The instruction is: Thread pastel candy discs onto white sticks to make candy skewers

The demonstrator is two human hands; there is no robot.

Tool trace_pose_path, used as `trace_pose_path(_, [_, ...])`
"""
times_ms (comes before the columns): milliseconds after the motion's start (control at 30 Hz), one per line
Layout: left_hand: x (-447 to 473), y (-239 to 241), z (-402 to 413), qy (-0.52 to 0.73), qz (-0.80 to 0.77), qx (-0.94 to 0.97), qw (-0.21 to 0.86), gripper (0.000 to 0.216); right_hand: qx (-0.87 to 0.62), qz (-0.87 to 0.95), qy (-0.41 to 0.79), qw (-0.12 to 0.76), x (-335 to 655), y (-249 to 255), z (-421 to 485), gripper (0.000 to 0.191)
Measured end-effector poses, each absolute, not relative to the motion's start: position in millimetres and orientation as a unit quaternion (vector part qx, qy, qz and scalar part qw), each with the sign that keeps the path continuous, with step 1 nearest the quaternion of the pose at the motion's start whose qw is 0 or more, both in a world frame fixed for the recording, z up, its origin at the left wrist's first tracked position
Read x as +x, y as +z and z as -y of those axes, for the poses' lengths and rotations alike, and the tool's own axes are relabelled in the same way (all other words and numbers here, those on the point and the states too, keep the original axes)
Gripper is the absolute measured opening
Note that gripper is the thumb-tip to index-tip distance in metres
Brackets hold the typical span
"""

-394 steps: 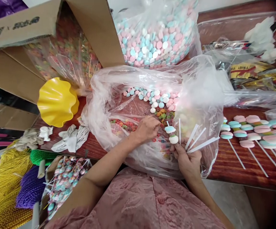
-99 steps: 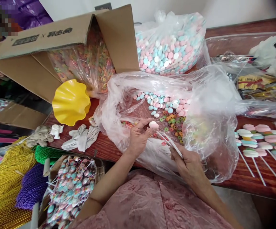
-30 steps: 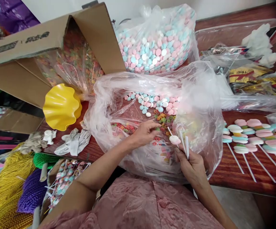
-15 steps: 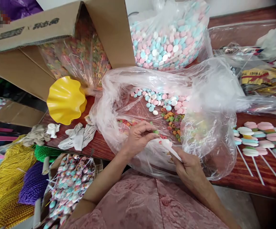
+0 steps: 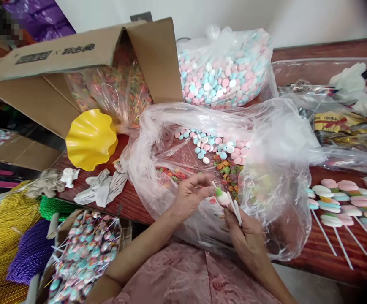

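My right hand (image 5: 248, 234) holds several white lollipop sticks (image 5: 235, 211) over the plastic sheet. One stick carries a white candy disc (image 5: 224, 199) with a green candy ring (image 5: 218, 192) above it. Close by, my left hand (image 5: 189, 196) is bent into a pinch beside that stick's tip; what its fingertips hold, if anything, cannot be made out. Beneath and beyond both hands, pink, blue and white candy discs (image 5: 223, 147) and coloured candy rings (image 5: 230, 171) lie loose on the crumpled clear plastic sheet (image 5: 145, 143).
Finished candy sticks (image 5: 344, 204) lie at the right. Behind stand a large bag of candy discs (image 5: 224, 71) and a cardboard box (image 5: 158, 59) with bagged rings. A yellow wavy bowl (image 5: 90, 139) and gloves (image 5: 102, 188) are left. Below sits a box of wrapped candy sticks (image 5: 85, 249).
The green ring, earlier at my left fingertips, now sits on the stick above the white disc. The stick has turned more upright in my right hand. The camera view has shifted.
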State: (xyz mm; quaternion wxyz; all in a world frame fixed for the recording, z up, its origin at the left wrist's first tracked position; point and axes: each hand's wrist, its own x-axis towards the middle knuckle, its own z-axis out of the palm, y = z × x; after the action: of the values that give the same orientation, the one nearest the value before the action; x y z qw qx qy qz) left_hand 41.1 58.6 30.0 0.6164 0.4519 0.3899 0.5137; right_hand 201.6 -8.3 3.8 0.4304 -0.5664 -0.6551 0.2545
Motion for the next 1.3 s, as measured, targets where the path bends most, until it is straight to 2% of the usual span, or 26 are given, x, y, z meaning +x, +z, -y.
trace_pose_path(133, [38,42,-67,0.414,-0.392,0.507,0.647,0.035,-0.544,0.637,0.288,0.464,201,2,6,0.039])
trace_pose_path(233, [26,49,-97,0.318,-0.385,0.596,0.629,0.032,-0.559,0.612,0.304,0.469,209,-6,8,0.033])
trace_pose_path(300, [17,50,-130,0.307,-0.436,0.655,0.535,0.027,-0.579,0.588,0.310,0.473,216,-12,9,0.026])
trace_pose_path(367, [12,44,-165,0.295,-0.491,0.730,0.373,0.016,-0.589,0.570,0.309,0.482,222,-17,9,0.025])
trace_pose_path(400, [11,39,-181,0.264,-0.495,0.765,0.316,0.017,-0.590,0.568,0.306,0.486,224,-18,9,0.026])
trace_pose_path(467, [13,29,-204,0.198,-0.472,0.814,0.274,0.023,-0.585,0.575,0.301,0.486,226,-20,9,0.028])
trace_pose_path(700, [16,18,-216,0.224,-0.524,0.761,0.309,0.015,-0.561,0.598,0.296,0.490,232,-25,14,0.027])
trace_pose_path(800, [21,20,-212,0.224,-0.526,0.723,0.387,0.023,-0.554,0.602,0.296,0.493,231,-23,12,0.025])
trace_pose_path(867, [26,19,-208,0.205,-0.515,0.727,0.404,0.019,-0.547,0.608,0.303,0.489,229,-19,10,0.025])
trace_pose_path(1033, [32,11,-194,0.155,-0.496,0.818,0.247,0.012,-0.544,0.623,0.295,0.479,226,-16,9,0.024])
trace_pose_path(1167, [32,10,-184,0.150,-0.468,0.851,0.183,0.011,-0.548,0.639,0.269,0.468,226,-21,6,0.028])
trace_pose_path(1233, [33,12,-177,0.191,-0.451,0.840,0.235,0.007,-0.547,0.642,0.269,0.465,225,-19,2,0.028])
trace_pose_path(1300, [32,17,-165,0.263,-0.446,0.773,0.366,0.004,-0.548,0.643,0.268,0.463,225,-15,-1,0.028])
